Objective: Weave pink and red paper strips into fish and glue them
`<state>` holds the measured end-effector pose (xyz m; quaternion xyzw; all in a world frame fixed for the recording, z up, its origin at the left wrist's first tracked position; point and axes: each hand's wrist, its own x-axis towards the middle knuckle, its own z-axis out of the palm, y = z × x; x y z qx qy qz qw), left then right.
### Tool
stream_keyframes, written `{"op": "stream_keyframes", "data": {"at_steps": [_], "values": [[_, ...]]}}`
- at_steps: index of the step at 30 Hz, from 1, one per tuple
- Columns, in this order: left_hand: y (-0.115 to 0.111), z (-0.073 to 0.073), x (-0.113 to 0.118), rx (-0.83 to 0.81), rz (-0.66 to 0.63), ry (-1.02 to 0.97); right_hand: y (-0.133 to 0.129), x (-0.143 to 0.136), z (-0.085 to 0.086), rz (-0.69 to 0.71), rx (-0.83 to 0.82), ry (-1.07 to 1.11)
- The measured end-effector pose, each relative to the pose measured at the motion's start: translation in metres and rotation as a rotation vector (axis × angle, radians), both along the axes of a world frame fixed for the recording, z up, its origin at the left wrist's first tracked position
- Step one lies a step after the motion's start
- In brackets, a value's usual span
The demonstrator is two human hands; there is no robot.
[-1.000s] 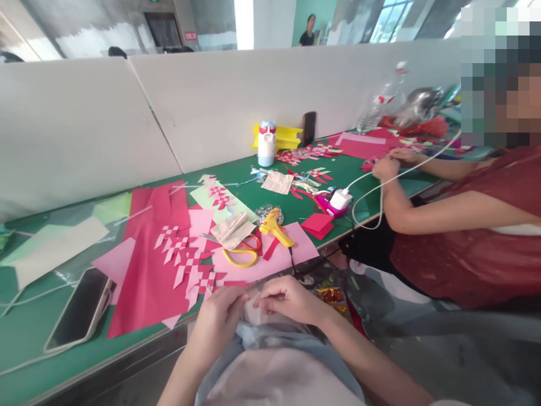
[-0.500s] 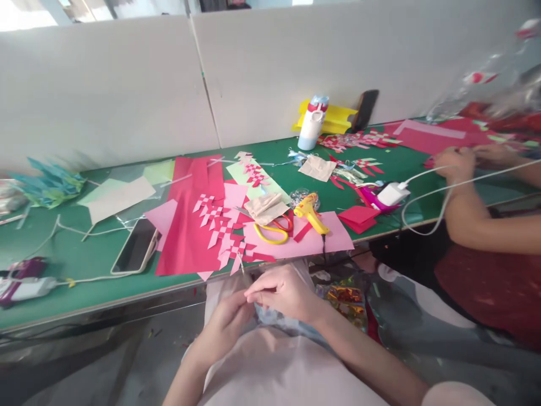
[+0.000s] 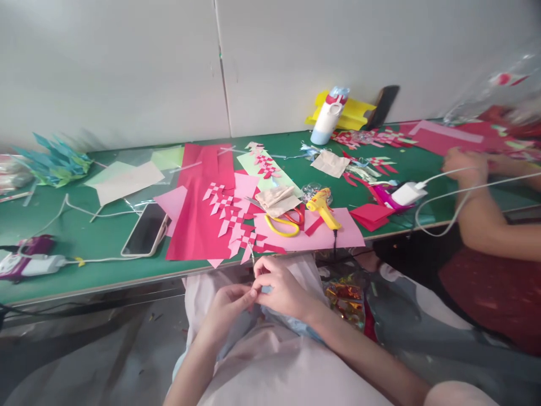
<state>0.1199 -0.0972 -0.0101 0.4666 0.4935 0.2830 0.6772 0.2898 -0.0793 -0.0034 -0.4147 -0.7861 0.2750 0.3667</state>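
Observation:
Above my lap, just in front of the table edge, my left hand (image 3: 232,301) and my right hand (image 3: 281,286) meet at the fingertips. The left is closed in a pinch; what lies in it is too small to make out. From my right hand's curled fingers a thin metal tool (image 3: 252,252) points up toward the table; its kind is unclear. A small light-blue patch (image 3: 266,289) shows between the right fingers. Beyond the hands lie woven pink-and-red paper strips (image 3: 231,220) on a red sheet (image 3: 188,225).
On the green table (image 3: 101,270) are a phone (image 3: 145,231), yellow-and-red-handled scissors (image 3: 282,226), a yellow glue gun (image 3: 322,207), a white bottle (image 3: 328,118) and a white charger (image 3: 408,194) with a looping cable. At right, another person's hands (image 3: 467,166) work over red paper.
The view has shifted, so the table's things appear further right and higher. My hands remain together; the right fingers have curled more, and the light-blue patch now shows between them.

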Motion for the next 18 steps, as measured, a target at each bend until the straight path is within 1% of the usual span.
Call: {"op": "stream_keyframes", "data": {"at_steps": [2,4,6,7,9,10,12,13,14,15,18], "values": [[0.001,-0.004,-0.004,-0.023,-0.017,-0.003,-0.003,-0.003,-0.004,-0.034,-0.01,-0.011],[0.003,-0.008,-0.008,-0.014,-0.024,-0.015,-0.004,-0.003,-0.005,-0.046,-0.032,-0.044],[0.005,-0.011,-0.014,0.027,-0.021,0.013,-0.004,0.001,-0.001,0.005,-0.076,-0.095],[0.006,-0.014,-0.016,0.06,-0.014,0.062,-0.003,0.005,0.002,0.045,-0.099,-0.118],[0.008,-0.019,-0.018,0.15,-0.004,0.27,0.002,0.014,0.01,0.126,-0.13,-0.134],[0.008,-0.023,-0.018,0.209,-0.019,0.435,0.006,0.019,0.014,0.137,-0.133,-0.124],[0.008,-0.032,-0.015,0.32,-0.089,0.791,0.016,0.029,0.023,0.113,-0.121,-0.085],[0.007,-0.038,-0.013,0.364,-0.15,0.942,0.022,0.033,0.026,0.078,-0.098,-0.068],[0.007,-0.043,-0.01,0.383,-0.196,1.019,0.028,0.036,0.029,0.045,-0.083,-0.079],[0.007,-0.048,-0.007,0.388,-0.232,1.052,0.035,0.038,0.031,-0.01,-0.059,-0.098],[0.01,-0.061,0.001,0.38,-0.312,1.072,0.049,0.035,0.031,-0.127,0.022,-0.26]]}}
